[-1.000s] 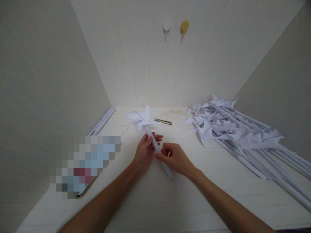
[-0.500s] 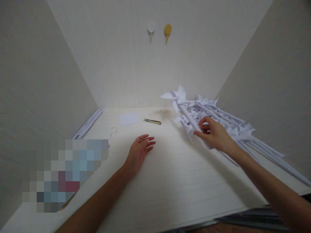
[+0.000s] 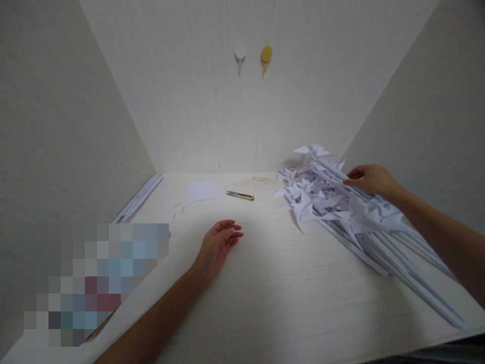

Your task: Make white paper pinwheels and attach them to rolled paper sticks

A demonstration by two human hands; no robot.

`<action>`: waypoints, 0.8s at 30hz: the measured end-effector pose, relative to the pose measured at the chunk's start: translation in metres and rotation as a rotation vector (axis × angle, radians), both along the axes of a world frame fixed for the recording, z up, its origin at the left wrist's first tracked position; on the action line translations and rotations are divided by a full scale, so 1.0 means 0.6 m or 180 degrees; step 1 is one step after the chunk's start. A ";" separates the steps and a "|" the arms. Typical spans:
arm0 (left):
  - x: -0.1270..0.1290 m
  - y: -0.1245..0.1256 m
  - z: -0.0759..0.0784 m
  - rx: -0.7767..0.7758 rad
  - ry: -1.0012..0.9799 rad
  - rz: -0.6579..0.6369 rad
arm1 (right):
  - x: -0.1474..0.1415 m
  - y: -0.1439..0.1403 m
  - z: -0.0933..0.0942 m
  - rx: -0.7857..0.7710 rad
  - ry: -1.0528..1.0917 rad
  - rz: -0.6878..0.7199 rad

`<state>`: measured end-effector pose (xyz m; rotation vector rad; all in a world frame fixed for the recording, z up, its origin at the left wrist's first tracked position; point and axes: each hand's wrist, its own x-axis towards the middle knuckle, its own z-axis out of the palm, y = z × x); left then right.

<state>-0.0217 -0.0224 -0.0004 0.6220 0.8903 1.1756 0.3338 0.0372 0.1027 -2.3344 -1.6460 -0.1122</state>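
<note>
While the left hand (image 3: 219, 246) lies on the white table (image 3: 265, 303) near its middle, palm partly up, its fingers are loosely spread and slightly curled, holding nothing and touching only the tabletop. Left of the forearm, at the near left edge, sits a pixelated blurred patch (image 3: 94, 283) (contents not readable).

Further out on the right, the right hand (image 3: 369, 179) rests on top of the pile of white paper pinwheels (image 3: 341, 212). Its fingers are bent down onto one stick (image 3: 337, 177) at the top of the pile, thumb and fingertips close together; whether they actually pinch that stick or merely press on it cannot be told. That stick's pinwheel head (image 3: 312, 150) sits at the far upper end of the pile, close to the back wall. The pile's sticks fan out toward the near right edge of the table.

Beyond the left hand, well apart from it, lie a small white paper square (image 3: 203, 191) and, just beside it to the right, a small cutter (image 3: 240, 195). Long white paper strips (image 3: 138, 198) lie along the left wall. High on the back wall hang a white hook (image 3: 240, 52) and a yellow hook (image 3: 266, 54), side by side.
</note>
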 end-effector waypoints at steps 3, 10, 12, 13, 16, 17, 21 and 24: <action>0.000 0.002 -0.002 -0.0018 0.0009 0.0004 | -0.010 0.024 -0.013 -0.0172 -0.0118 0.0081; 0.000 0.004 -0.003 -0.0070 0.0023 0.0019 | -0.027 0.041 -0.025 -0.0552 -0.0328 -0.0047; 0.000 0.004 -0.004 -0.0062 0.0021 0.0019 | -0.030 0.039 -0.023 -0.0589 -0.0363 -0.0086; 0.000 0.004 -0.004 -0.0055 0.0020 0.0019 | -0.031 0.037 -0.022 -0.0596 -0.0379 -0.0115; -0.001 0.004 -0.006 -0.0035 0.0024 0.0013 | -0.034 0.033 -0.015 -0.0577 -0.0418 -0.0193; -0.001 0.004 -0.006 -0.0036 0.0027 0.0015 | -0.035 0.032 -0.011 -0.0553 -0.0431 -0.0195; 0.001 0.003 -0.004 -0.0046 0.0034 0.0014 | -0.056 0.027 0.006 -0.0374 -0.0561 -0.0117; 0.002 0.003 -0.002 -0.0040 0.0030 0.0012 | -0.093 0.022 0.009 -0.0243 -0.0838 0.0145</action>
